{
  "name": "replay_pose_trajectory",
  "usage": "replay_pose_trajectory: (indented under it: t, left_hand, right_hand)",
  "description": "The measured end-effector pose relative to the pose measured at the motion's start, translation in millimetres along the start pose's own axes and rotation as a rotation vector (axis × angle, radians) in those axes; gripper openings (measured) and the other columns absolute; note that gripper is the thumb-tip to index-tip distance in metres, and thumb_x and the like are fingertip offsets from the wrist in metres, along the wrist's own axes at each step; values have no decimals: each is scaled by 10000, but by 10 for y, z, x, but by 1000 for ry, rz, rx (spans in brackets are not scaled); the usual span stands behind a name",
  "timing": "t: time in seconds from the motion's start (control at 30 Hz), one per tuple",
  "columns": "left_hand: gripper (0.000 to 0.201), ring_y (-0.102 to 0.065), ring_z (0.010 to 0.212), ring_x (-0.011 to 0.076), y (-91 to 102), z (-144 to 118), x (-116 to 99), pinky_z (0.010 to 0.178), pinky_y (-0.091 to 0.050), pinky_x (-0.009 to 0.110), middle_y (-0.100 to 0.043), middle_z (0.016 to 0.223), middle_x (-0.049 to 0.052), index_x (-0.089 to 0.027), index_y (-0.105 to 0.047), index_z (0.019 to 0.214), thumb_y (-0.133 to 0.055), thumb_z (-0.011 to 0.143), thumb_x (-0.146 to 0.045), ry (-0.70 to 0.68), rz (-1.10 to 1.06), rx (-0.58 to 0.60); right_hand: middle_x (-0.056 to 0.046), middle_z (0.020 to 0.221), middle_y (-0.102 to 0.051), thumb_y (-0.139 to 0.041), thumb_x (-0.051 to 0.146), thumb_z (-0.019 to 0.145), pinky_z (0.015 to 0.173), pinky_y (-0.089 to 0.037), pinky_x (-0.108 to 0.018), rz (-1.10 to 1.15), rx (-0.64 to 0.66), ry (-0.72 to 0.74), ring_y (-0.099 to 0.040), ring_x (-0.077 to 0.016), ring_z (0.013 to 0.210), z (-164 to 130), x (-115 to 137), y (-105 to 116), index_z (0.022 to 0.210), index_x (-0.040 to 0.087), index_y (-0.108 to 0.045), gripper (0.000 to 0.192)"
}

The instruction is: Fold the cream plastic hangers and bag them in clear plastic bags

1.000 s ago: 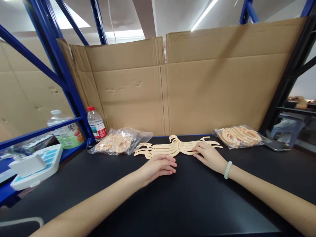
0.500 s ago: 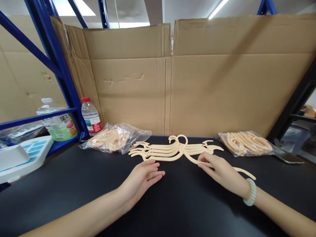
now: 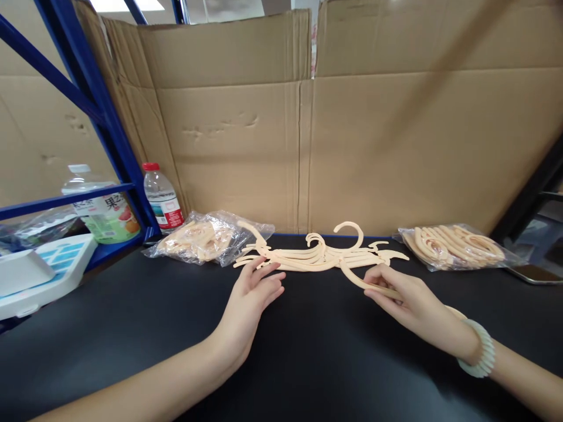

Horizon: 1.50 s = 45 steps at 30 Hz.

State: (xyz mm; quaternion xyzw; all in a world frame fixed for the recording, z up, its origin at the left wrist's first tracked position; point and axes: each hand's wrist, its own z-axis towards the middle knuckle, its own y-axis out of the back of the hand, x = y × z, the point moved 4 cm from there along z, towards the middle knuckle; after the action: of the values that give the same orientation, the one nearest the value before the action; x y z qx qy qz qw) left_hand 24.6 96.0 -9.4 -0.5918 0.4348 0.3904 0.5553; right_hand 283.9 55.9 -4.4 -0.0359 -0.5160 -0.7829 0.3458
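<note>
A stack of cream plastic hangers [image 3: 299, 264] lies in the middle of the black table, with hooks and notched ends overlapping. My right hand [image 3: 407, 296] is closed, pinching the curved arm of a cream hanger [image 3: 354, 278] that slants down to the right from the stack. Its far tip shows past my wrist. A large hook [image 3: 357, 231] rises behind it, though where its parts join is hard to make out. My left hand [image 3: 250, 299] has its fingers apart at the stack's left end. Whether its fingertips touch a hanger there I cannot tell.
Clear bags of cream parts lie at the back left [image 3: 197, 240] and back right [image 3: 457, 246]. A phone [image 3: 536, 274] lies beside the right bag. Bottles [image 3: 162, 199] and a white-and-blue plastic item [image 3: 57, 266] stand left, near a blue rack post. Cardboard [image 3: 233, 129] walls off the back.
The right hand has shifted right with the hanger, and a hook now stands separately to the right. The left hand has moved up to the stack's left end. The view has tilted down.
</note>
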Motion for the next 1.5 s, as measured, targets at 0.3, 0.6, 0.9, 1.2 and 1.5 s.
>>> replay_pose_trajectory:
  t: [0.3, 0.6, 0.9, 1.2, 1.5]
  left_hand:
    - [601, -661, 736, 145, -29, 73, 134, 745, -538, 322, -603, 1016, 36, -230, -437, 1241, -695, 698, -239, -163, 292, 181]
    - [279, -596, 643, 119, -47, 82, 117, 642, -504, 235, -620, 675, 3, -149, -576, 856, -666, 767, -398, -121, 244, 196]
    - [290, -585, 618, 113, -15, 91, 127, 600, -483, 211, -643, 666, 9, -144, -605, 874, -688, 762, -398, -146, 218, 161]
    - [284, -578, 627, 112, -18, 87, 127, 605, -479, 213, -629, 666, -1, -146, -583, 845, -685, 764, -399, -150, 185, 133]
    - [273, -590, 634, 112, -32, 99, 113, 613, -494, 218, -648, 725, 16, -151, -557, 861, -665, 783, -389, -151, 199, 149]
  right_hand:
    - [-10, 776, -607, -465, 231, 905, 572, -438, -243, 2, 85, 19, -532, -136, 617, -22, 2, -87, 891, 225, -525, 61]
    - [-62, 897, -649, -450, 208, 929, 768, -464, -353, -296, -70, 196, -567, -216, 843, -15, 68, 19, 997, 224, -578, 146]
    - [-60, 899, -700, -432, 323, 965, 517, -355, -294, -823, -336, 90, -622, -179, 632, -55, 53, 130, 924, 187, -628, 243]
    - [-125, 1209, -534, -451, 319, 944, 523, -464, -256, -636, -316, 92, -610, -171, 757, -43, 68, 100, 975, 182, -595, 202]
    - [-87, 1076, -608, -635, 392, 828, 646, -550, -312, 290, -263, -231, -610, -202, 837, 5, -256, 72, 1087, 216, -565, 321]
